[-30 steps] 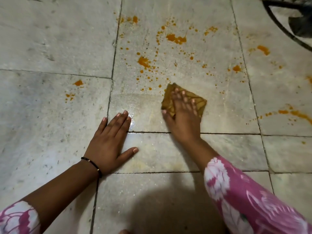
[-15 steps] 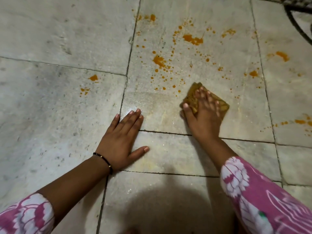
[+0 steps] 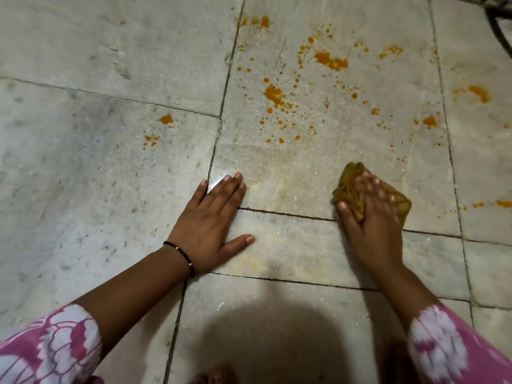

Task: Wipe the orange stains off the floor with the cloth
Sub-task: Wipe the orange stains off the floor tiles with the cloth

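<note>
My right hand (image 3: 374,225) presses a folded, orange-brown cloth (image 3: 346,187) flat on the pale stone floor, fingers spread over it and blurred by motion, thumb beside its left edge. Flat on the floor to the left lies my left hand (image 3: 210,231), fingers straight, a thin black bracelet on its wrist. Orange stains (image 3: 331,60) and many small splashes (image 3: 273,94) cover the tile beyond the cloth. A faint wet, yellowish smear (image 3: 277,173) lies between my hands.
More orange spots sit on the left tile (image 3: 166,119) and on the right tile (image 3: 480,92), with a streak at the right edge (image 3: 502,203). A dark curved object (image 3: 498,26) shows at the top right corner. Dark grout lines (image 3: 221,106) cross the floor.
My right hand has slid the cloth to the right and a little nearer to me, away from my left hand. The left hand stays planted on the floor.
</note>
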A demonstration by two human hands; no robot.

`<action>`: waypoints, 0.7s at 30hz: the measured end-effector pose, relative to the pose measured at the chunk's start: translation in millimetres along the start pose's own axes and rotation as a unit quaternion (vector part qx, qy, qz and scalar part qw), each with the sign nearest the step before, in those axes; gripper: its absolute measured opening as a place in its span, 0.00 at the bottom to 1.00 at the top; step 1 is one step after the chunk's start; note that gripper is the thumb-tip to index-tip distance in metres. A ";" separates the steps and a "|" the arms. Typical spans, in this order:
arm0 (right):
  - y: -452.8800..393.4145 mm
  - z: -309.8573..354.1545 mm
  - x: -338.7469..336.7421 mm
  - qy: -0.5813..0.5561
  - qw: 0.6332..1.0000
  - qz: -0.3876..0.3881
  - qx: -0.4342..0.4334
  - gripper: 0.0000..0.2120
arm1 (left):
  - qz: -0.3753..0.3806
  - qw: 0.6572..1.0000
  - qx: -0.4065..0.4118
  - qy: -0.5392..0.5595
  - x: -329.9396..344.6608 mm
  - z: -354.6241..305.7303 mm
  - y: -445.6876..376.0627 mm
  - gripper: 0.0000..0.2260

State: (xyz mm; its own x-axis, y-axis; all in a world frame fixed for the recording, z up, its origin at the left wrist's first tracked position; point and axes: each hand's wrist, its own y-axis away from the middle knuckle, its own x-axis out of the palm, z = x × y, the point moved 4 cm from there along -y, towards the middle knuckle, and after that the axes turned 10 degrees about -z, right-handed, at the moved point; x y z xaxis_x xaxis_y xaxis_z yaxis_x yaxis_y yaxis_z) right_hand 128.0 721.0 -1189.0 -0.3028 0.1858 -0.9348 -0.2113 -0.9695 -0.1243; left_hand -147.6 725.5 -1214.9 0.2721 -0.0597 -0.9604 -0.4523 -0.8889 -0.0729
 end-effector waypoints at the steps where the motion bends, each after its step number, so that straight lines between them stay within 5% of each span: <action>1: -18.4 6.3 4.9 0.005 1.000 -0.011 0.014 0.34 | -0.001 1.000 -0.001 -0.001 0.2 0.3 0.3 0.37; 6: -63.6 62.5 36.0 0.044 0.997 0.040 -0.049 0.37 | 0.001 1.000 0.000 -0.005 -1.3 -1.9 0.0 0.37; 11: 6.9 61.0 22.5 0.012 0.982 0.092 -0.165 0.34 | -0.004 1.000 -0.001 -0.003 -3.8 -3.9 0.2 0.37; 16: 27.7 -0.3 -2.1 0.046 0.997 0.052 -0.037 0.37 | 0.000 1.000 -0.002 0.000 -0.8 -1.0 1.0 0.37; 21: -49.9 19.5 18.3 0.073 0.996 0.022 0.035 0.47 | 0.006 1.000 0.000 -0.009 0.8 -0.6 1.1 0.37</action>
State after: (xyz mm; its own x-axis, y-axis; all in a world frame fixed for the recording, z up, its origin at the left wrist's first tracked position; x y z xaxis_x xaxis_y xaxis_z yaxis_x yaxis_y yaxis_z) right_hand 114.9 775.9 -1193.5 -0.1756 0.1125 -0.9780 -0.2656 -0.9620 -0.0630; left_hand -147.4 724.2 -1215.6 0.2520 -0.0616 -0.9658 -0.4558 -0.8879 -0.0623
